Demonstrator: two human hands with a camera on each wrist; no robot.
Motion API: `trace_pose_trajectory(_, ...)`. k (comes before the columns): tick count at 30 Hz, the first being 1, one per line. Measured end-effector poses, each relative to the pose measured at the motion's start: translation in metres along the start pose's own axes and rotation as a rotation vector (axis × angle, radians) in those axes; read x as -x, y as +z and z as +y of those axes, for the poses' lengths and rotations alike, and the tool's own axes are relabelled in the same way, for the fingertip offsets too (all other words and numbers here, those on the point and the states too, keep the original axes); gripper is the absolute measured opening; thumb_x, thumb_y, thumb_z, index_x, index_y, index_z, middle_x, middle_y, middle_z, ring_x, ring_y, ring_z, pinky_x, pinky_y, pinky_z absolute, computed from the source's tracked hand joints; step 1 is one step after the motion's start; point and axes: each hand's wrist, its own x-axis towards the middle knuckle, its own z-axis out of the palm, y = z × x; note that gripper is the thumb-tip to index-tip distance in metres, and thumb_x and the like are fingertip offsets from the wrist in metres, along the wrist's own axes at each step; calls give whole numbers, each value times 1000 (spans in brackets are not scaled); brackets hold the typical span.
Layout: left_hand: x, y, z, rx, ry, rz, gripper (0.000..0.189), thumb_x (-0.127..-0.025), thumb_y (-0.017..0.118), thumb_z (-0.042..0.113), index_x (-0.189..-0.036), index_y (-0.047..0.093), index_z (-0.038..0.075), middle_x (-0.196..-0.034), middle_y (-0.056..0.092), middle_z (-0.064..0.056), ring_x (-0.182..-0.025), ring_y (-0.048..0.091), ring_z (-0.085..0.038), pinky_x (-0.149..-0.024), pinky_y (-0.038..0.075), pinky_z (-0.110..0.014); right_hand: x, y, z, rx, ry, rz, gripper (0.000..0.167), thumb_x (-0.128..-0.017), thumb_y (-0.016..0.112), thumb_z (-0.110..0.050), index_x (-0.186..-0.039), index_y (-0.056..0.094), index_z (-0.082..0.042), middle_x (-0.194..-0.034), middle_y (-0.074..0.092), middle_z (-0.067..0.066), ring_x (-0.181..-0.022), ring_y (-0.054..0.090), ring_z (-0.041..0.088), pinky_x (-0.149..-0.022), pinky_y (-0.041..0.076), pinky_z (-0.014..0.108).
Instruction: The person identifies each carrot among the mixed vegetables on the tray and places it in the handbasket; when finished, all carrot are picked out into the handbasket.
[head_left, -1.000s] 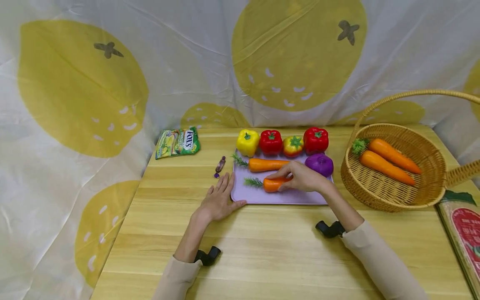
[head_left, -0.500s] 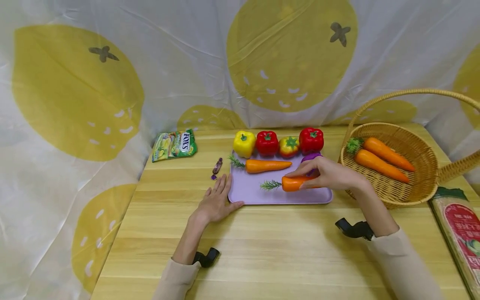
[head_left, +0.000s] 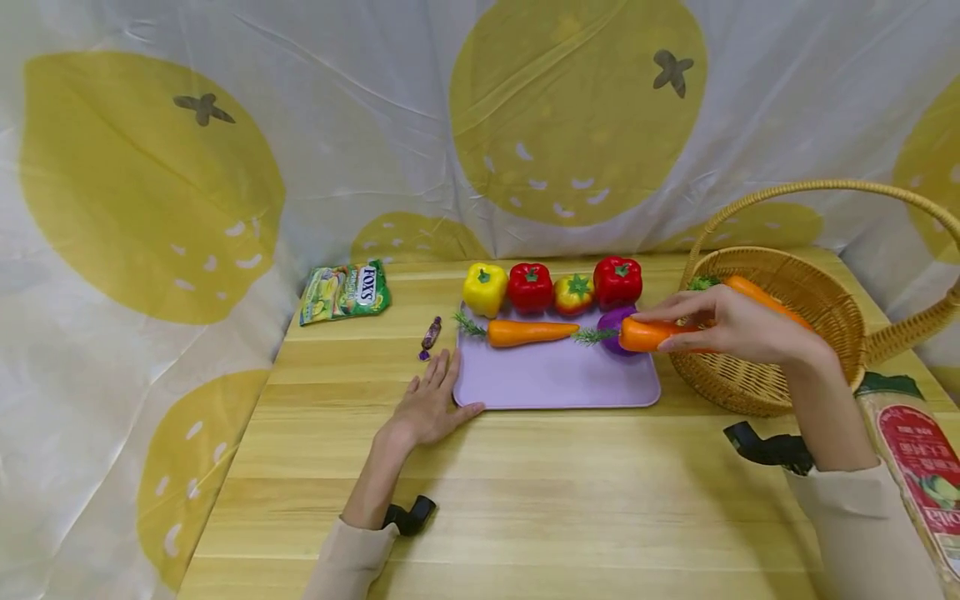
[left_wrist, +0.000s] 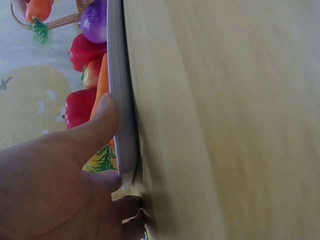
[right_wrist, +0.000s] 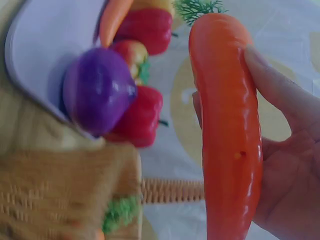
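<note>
My right hand (head_left: pixel 738 325) pinches a carrot (right_wrist: pixel 225 115) between thumb and fingers. It holds the carrot in the air, over the gap between the lilac tray (head_left: pixel 555 379) and the wicker basket (head_left: pixel 697 379). My left hand (head_left: pixel 427 408) lies with straight fingers at the tray's front left corner, its thumb (left_wrist: pixel 102 120) on the rim in the left wrist view. Another carrot (head_left: pixel 532 333) lies on the tray, and a purple onion-like vegetable (right_wrist: pixel 97 92) sits at its right side. Inside the basket a carrot (head_left: pixel 765 296) shows behind my right hand, which hides most of what lies there.
Along the tray's back edge stand a yellow pepper (head_left: pixel 484 289), a red pepper (head_left: pixel 530 287), a red-yellow fruit (head_left: pixel 574 293) and another red pepper (head_left: pixel 617 282). A candy bag (head_left: pixel 345 292) and wrapped candy (head_left: pixel 431 337) lie left. The basket's handle (head_left: pixel 817 185) arches up. A packaged bag (head_left: pixel 915 467) lies right.
My right hand has lifted the carrot off the tray and carried it right, to the basket's near left rim. My left hand has stayed at the tray corner.
</note>
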Motion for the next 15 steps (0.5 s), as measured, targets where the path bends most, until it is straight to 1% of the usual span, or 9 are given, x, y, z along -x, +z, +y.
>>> trace_pose_trajectory(4, 0, -1, -1, 0, -2, 0, 94, -105, 51, 55, -167, -3, 8, -174, -5, -18, -163, -2, -34, -131, 7, -61, 10, -19, 11, 32, 10, 17, 40, -91, 79, -14, -130, 74, -23, -123, 77, -3, -107, 64, -2, -80, 54, 16)
trace_pose_trajectory(6, 0, -1, -1, 4, 0, 1, 94, -105, 51, 55, -167, -3, 8, -174, -5, -18, -163, -2, -35, -131, 7, -61, 16, -29, 18, 43, 44, 23, 41, -91, 79, -12, -131, 74, -22, -123, 76, -3, -106, 64, -2, -77, 53, 16)
trace_pose_trajectory(11, 0, 0, -2, -2, -2, 1, 94, -105, 51, 55, -167, -2, 8, -174, -5, -18, -163, -1, -35, -131, 7, -61, 30, -51, 38, 114, 137, 85, 41, -88, 82, -10, -128, 76, -20, -118, 71, -25, -104, 58, -16, -74, 50, 10)
trace_pose_trajectory(13, 0, 1, -2, -2, -1, 1, 95, -105, 51, 56, -167, -2, 8, -174, -5, -18, -163, -1, -35, -131, 8, -61, 35, -58, 45, 106, 148, 102, 42, -88, 81, -7, -128, 76, -17, -115, 69, -31, -81, 54, -18, -62, 47, 11)
trace_pose_trajectory(14, 0, 1, -2, 2, 1, 2, 94, -104, 51, 56, -167, -2, 8, -174, -5, -18, -163, -1, -35, -131, 8, -62, 37, -61, 48, 99, 138, 110, 42, -88, 80, -4, -128, 75, -14, -114, 69, -31, -76, 53, -16, -58, 46, 13)
trace_pose_trajectory(15, 0, 1, -2, 4, 4, 4, 95, -104, 51, 56, -167, -2, 8, -174, -4, -18, -163, -1, -35, -131, 8, -62, 39, -64, 51, 98, 130, 114, 43, -87, 80, -2, -129, 75, -12, -114, 69, -31, -75, 53, -16, -57, 45, 13)
